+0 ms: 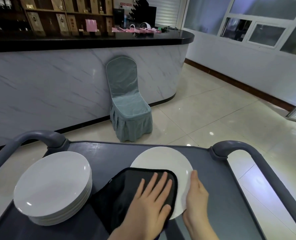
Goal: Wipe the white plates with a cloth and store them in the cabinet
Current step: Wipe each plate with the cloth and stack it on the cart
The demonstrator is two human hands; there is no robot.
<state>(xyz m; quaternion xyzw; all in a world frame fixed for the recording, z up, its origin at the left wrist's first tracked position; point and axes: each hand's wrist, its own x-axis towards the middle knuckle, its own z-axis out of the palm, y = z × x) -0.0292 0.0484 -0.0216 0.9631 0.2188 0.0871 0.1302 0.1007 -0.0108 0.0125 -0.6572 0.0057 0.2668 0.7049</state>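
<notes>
Black cloth point(140, 186) is pressed flat under the open left hand point(149, 203) on a white plate point(162, 163). The plate, judged slick and breakable, is clasped at its rim by the right hand point(195, 196).

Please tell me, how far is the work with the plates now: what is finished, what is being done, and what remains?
Nothing looks stored yet; no cabinet is in view. In hand: the left hand presses the black cloth flat on a single white plate on the cart, while the right hand steadies its rim. Left: the stack of plates beside it; whether those are wiped cannot be told.
</notes>
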